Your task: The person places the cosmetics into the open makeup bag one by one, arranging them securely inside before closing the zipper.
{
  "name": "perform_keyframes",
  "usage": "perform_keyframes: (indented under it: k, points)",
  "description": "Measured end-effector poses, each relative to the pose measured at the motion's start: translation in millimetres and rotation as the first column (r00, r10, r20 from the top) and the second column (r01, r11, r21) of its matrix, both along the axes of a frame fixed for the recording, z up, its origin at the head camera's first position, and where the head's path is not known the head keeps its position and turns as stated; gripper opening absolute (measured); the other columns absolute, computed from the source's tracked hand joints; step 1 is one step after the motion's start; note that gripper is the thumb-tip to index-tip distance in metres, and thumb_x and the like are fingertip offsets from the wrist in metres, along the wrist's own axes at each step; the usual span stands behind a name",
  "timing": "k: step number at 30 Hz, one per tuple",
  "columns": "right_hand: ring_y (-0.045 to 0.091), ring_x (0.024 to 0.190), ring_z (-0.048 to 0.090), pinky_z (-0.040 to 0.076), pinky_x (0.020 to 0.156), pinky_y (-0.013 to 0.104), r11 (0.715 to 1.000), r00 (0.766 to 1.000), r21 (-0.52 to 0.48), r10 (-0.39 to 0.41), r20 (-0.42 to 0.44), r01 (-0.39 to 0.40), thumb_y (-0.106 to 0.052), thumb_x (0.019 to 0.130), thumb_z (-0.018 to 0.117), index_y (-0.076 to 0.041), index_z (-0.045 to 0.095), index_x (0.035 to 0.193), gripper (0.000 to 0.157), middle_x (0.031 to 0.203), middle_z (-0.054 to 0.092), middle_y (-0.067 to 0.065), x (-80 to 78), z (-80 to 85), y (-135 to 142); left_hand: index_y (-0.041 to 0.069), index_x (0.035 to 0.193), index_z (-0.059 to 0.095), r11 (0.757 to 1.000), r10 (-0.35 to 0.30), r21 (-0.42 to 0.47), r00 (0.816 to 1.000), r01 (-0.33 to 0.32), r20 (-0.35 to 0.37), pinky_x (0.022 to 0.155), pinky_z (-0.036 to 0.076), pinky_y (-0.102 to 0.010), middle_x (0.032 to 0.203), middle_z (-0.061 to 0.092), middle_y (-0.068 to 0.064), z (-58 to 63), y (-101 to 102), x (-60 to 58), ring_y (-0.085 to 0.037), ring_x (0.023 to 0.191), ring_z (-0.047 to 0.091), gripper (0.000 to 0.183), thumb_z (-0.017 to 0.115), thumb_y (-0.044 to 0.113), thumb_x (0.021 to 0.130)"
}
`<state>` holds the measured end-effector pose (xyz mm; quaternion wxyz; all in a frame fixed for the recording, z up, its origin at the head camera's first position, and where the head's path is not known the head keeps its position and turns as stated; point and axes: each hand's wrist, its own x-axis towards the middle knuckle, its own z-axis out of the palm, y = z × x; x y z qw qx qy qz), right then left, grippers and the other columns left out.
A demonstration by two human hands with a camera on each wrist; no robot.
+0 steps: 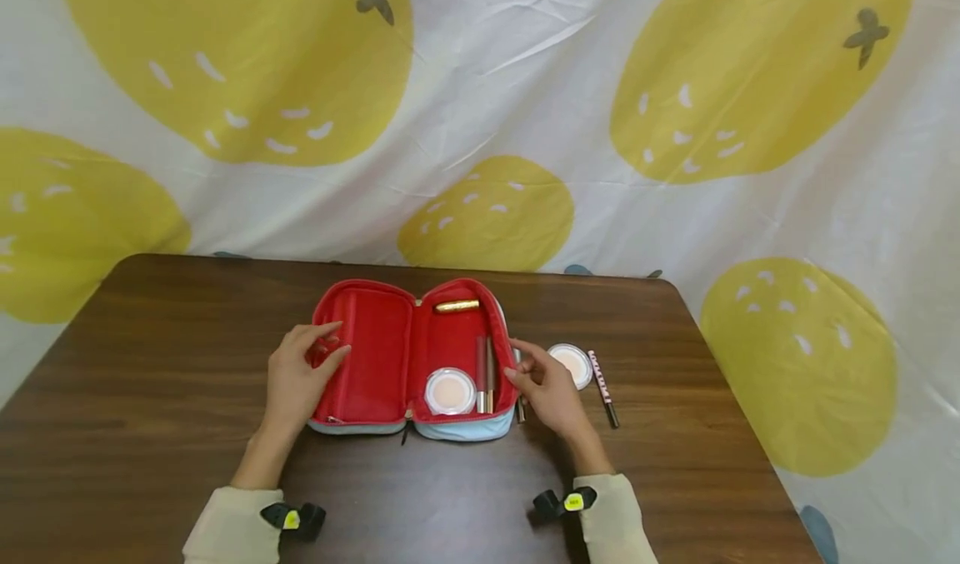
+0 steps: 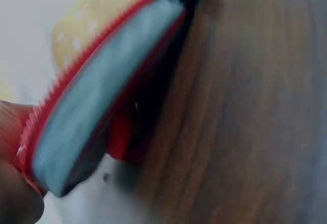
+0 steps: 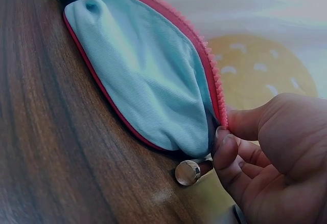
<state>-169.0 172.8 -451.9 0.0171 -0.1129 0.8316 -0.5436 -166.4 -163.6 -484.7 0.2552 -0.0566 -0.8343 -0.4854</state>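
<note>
A red-lined, pale blue zip pouch lies spread flat on the table. My left hand is over its left half, with thumb and index finger apart above the lining. In the left wrist view that pouch half is blurred, its corner right at the fingers. My right hand pinches the zip edge of the right half between thumb and fingers, clearest in the right wrist view. Inside that half lie a round compact, a gold tube, a lip gloss tube and a slim brown tube.
Right of the pouch are another round compact and a patterned pencil. A tube with a shiny end lies against the pouch, partly covered by my right hand. The dark wood table meets a lemon-print cloth behind.
</note>
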Motion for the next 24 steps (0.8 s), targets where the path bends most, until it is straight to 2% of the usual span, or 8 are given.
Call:
perform_keyframes:
  k: [3, 6, 10, 12, 14, 16, 19, 24]
  points:
    - [0.041, 0.062, 0.053, 0.048, 0.052, 0.028, 1.000, 1.000, 0.001, -0.009, 0.002, 0.009, 0.003, 0.088, 0.065, 0.005, 0.052, 0.131, 0.045, 0.083, 0.054, 0.022, 0.4, 0.4, 3, 0.003, 0.114, 0.068, 0.994, -0.011, 0.105, 1.000, 0.012, -0.007, 0.065, 0.041, -0.019, 0.099, 0.063, -0.012, -9.5, -4, -6.4, -0.023, 0.082, 0.055, 0.035, 0.076, 0.001, 0.079]
    - [0.038, 0.062, 0.053, 0.049, 0.052, 0.028, 1.000, 1.000, 0.003, -0.011, 0.005, 0.011, 0.003, 0.088, 0.065, 0.005, 0.052, 0.131, 0.045, 0.083, 0.055, 0.021, 0.1, 0.2, 5, 0.000, 0.112, 0.069, 0.982, 0.004, 0.191, 0.999, 0.002, -0.034, 0.065, 0.038, -0.019, 0.101, 0.061, -0.016, -15.6, -5, -8.3, -0.025, 0.084, 0.052, 0.032, 0.073, -0.004, 0.080]
    - [0.033, 0.061, 0.053, 0.050, 0.053, 0.031, 1.000, 1.000, 0.007, 0.007, 0.011, -0.007, 0.003, 0.088, 0.064, 0.006, 0.052, 0.131, 0.045, 0.083, 0.055, 0.021, -1.1, 0.3, 4, -0.007, 0.108, 0.067, 0.966, 0.091, 0.250, 0.992, -0.068, -0.083, 0.067, 0.037, -0.023, 0.106, 0.056, -0.025, -8.6, -4, -1.5, -0.025, 0.093, 0.044, 0.029, 0.069, -0.012, 0.079]
    - [0.029, 0.061, 0.053, 0.049, 0.052, 0.028, 1.000, 1.000, 0.013, 0.011, 0.007, -0.011, 0.003, 0.088, 0.064, 0.006, 0.052, 0.131, 0.045, 0.084, 0.055, 0.021, -1.7, 1.1, 2, -0.010, 0.110, 0.065, 0.961, 0.119, 0.261, 0.990, -0.096, -0.076, 0.069, 0.036, -0.025, 0.109, 0.054, -0.028, -1.8, -3, 2.6, -0.028, 0.097, 0.043, 0.031, 0.067, -0.015, 0.080]
    - [0.026, 0.060, 0.052, 0.047, 0.052, 0.025, 1.000, 1.000, 0.012, 0.005, 0.000, -0.005, 0.003, 0.088, 0.064, 0.006, 0.052, 0.131, 0.045, 0.083, 0.055, 0.022, -0.5, 2.7, 2, -0.012, 0.115, 0.061, 0.957, 0.120, 0.272, 0.991, -0.100, -0.056, 0.069, 0.037, -0.024, 0.110, 0.053, -0.030, 2.1, -3, 3.8, -0.032, 0.097, 0.044, 0.034, 0.064, -0.017, 0.081]
    - [0.024, 0.059, 0.052, 0.045, 0.051, 0.022, 1.000, 1.000, 0.015, -0.006, -0.010, 0.006, 0.004, 0.088, 0.064, 0.006, 0.053, 0.130, 0.044, 0.083, 0.055, 0.022, 0.3, 4.1, 1, -0.013, 0.120, 0.058, 0.951, 0.112, 0.293, 0.993, -0.099, -0.028, 0.071, 0.037, -0.023, 0.112, 0.052, -0.031, 1.1, -4, 2.1, -0.033, 0.095, 0.046, 0.038, 0.061, -0.018, 0.082]
    - [0.023, 0.058, 0.051, 0.044, 0.051, 0.021, 1.000, 0.999, 0.018, -0.020, -0.025, 0.020, 0.005, 0.087, 0.065, 0.006, 0.054, 0.129, 0.043, 0.082, 0.055, 0.020, 0.7, 4.4, 0, -0.014, 0.125, 0.053, 0.940, 0.105, 0.324, 0.994, -0.104, 0.015, 0.072, 0.038, -0.017, 0.113, 0.053, -0.030, -10.1, -8, -3.9, -0.024, 0.092, 0.049, 0.042, 0.060, -0.017, 0.084]
    - [0.027, 0.061, 0.054, 0.046, 0.052, 0.023, 0.999, 0.999, 0.037, -0.005, -0.040, 0.006, 0.003, 0.087, 0.065, 0.006, 0.054, 0.129, 0.043, 0.081, 0.056, 0.020, 2.2, 3.5, 0, -0.011, 0.125, 0.056, 0.933, 0.150, 0.317, 0.985, -0.171, 0.089, 0.070, 0.038, -0.008, 0.108, 0.056, -0.023, -27.7, -15, -6.9, -0.003, 0.085, 0.050, 0.041, 0.060, -0.014, 0.085]
